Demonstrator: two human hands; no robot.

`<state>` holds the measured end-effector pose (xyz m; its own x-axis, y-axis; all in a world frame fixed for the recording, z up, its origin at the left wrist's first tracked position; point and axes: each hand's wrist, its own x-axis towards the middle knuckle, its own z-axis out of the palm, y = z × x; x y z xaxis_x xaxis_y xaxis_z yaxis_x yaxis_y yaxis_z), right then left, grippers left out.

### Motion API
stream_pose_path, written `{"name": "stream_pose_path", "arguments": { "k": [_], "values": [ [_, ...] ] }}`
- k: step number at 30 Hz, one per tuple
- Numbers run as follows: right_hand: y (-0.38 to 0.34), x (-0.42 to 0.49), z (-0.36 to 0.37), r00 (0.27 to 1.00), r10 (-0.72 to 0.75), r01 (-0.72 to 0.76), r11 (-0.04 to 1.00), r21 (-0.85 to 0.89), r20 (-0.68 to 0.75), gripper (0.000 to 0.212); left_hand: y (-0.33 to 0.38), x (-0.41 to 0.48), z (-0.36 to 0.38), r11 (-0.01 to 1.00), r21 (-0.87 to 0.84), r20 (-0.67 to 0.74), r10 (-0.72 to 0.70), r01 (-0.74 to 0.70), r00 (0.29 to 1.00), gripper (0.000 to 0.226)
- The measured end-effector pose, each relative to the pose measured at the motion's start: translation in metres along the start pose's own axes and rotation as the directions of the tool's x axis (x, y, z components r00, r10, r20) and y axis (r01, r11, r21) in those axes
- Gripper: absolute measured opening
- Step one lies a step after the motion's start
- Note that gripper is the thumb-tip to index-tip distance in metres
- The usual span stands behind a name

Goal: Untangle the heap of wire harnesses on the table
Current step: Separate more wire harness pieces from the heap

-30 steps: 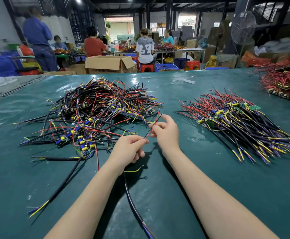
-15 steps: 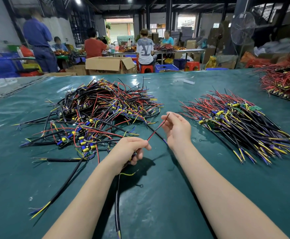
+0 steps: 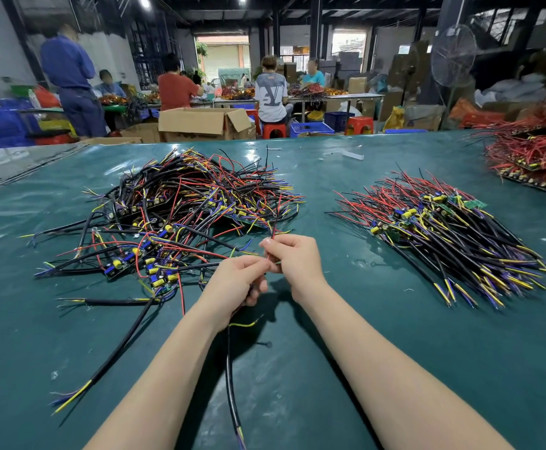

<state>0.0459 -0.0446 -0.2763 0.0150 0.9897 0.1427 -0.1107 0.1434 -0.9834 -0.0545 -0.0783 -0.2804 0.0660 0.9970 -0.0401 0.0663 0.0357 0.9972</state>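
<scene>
A tangled heap of wire harnesses (image 3: 180,206), black, red, yellow and blue, lies on the green table (image 3: 362,352) ahead and to the left. My left hand (image 3: 236,284) grips one harness near the heap's front edge; its black cable (image 3: 231,378) hangs from the hand toward me. My right hand (image 3: 292,261) pinches the thin red wire (image 3: 274,230) of the same harness, which points upward. The two hands touch each other. On the right lies a sorted, combed pile of harnesses (image 3: 453,235).
A loose black cable (image 3: 119,345) with yellow and blue ends trails from the heap to the lower left. A red wire pile on boards (image 3: 534,160) fills the far right corner. An open cardboard box (image 3: 200,123) and several seated workers are beyond the table.
My right hand came back left and closed on the red wire, meeting the left hand. The red wire now stands more upright. The hanging black cable swung slightly.
</scene>
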Motion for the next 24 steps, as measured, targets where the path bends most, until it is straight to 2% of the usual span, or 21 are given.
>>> {"name": "stream_pose_path", "arguments": {
  "k": [4, 9, 12, 16, 21, 24],
  "values": [
    [-0.003, 0.011, -0.022, 0.996, 0.031, -0.037, 0.998, -0.058, -0.086, 0.024, 0.0, -0.003, 0.0, 0.995, 0.103, 0.156, -0.018, 0.002, 0.988, 0.028],
    [-0.004, 0.018, -0.031, 0.982, -0.032, 0.038, 0.999, 0.031, -0.187, 0.025, 0.002, -0.002, -0.004, 0.996, 0.075, 0.201, -0.052, 0.037, 0.978, 0.032],
    [-0.009, 0.018, -0.032, 0.982, -0.086, 0.101, 0.992, 0.082, -0.167, 0.03, 0.003, -0.002, -0.004, 0.994, 0.086, 0.184, -0.075, 0.06, 0.98, 0.031],
    [-0.011, 0.019, -0.034, 0.996, -0.05, 0.069, 0.961, 0.268, -0.076, 0.028, 0.002, 0.0, -0.005, 0.993, 0.079, 0.153, -0.099, 0.087, 0.983, 0.03],
    [-0.011, 0.019, -0.035, 0.984, -0.084, 0.126, 0.952, 0.279, -0.157, 0.024, 0.003, 0.0, -0.004, 0.991, 0.078, 0.211, -0.127, 0.113, 0.969, 0.032],
    [-0.014, 0.019, -0.035, 0.988, -0.018, 0.074, 0.926, 0.371, -0.153, 0.025, 0.002, 0.0, -0.006, 0.991, 0.083, 0.239, -0.125, 0.108, 0.963, 0.032]
  ]
}}
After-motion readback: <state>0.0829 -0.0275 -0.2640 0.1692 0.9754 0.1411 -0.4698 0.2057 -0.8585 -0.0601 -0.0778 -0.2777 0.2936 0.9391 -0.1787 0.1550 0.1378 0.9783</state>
